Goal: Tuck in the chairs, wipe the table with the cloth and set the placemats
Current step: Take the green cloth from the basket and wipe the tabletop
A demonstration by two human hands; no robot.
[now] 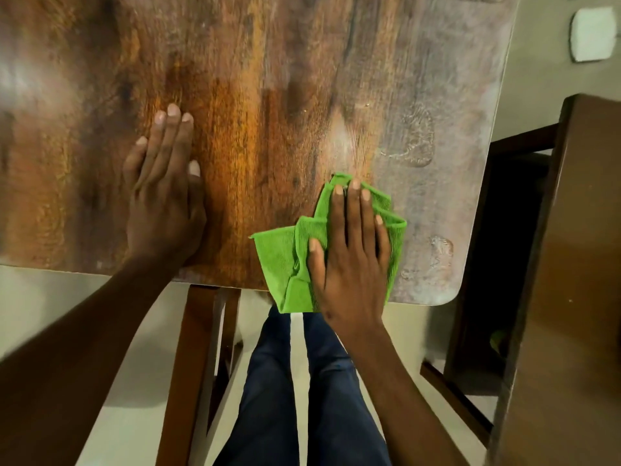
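Cloth (285,260), a green ribbed microfibre folded into loose layers, lies at the lower centre of the frame on the near edge of the table (268,79), one fold hanging just past that edge. We see our right hand (349,260) flat on top of it, fingers straight and pressing it down, fingertips pointing toward the top of the frame. The cloth's long axis runs the same way, from the near edge up into the tabletop.

Our left hand (164,193) rests flat and open on bare wood, well apart to the left.

To the right of the cloth the wood looks grey, dull and filmy, with dried ring-like marks (415,142); to its left the grain is warm and glossy. We judge the unwiped strip lies rightward, nearest the right hand.

A dark wooden chair (524,264) stands beside the right-hand edge.
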